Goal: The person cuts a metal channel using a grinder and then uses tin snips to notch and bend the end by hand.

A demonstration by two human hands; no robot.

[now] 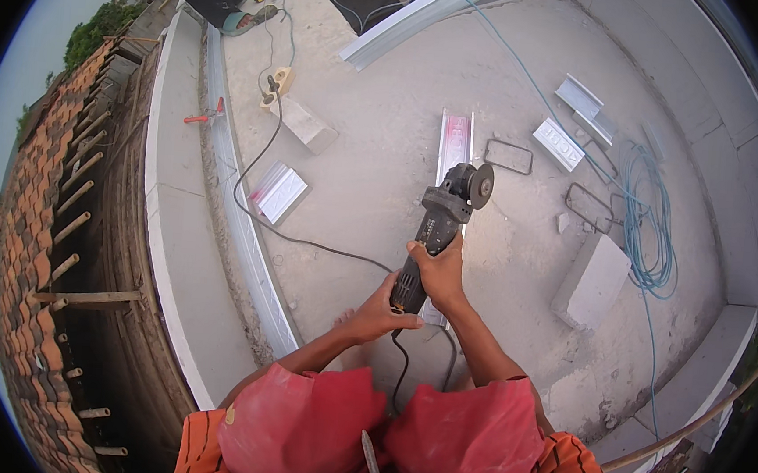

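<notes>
Both my hands hold a black angle grinder (438, 226) in front of my knees. My left hand (377, 314) grips the rear end, where the cord comes out. Further up the body, my right hand (440, 270) is wrapped around it. The thin cutting disc (481, 187) faces up and right, apart from the metal. Below the grinder a long silver metal channel (456, 136) lies on the concrete floor, pointing away from me, with a reddish stain at its far end. The grinder hides its middle. Whether the disc is spinning I cannot tell.
Short channel pieces (278, 193) lie left, others (559, 144) right. A black cord runs to a socket block (277, 86). Red-handled snips (206, 114), a pale block (590, 282), wire frames (508, 156) and coiled blue cable (648, 229) lie around. Another person's foot (246, 22) stands far left.
</notes>
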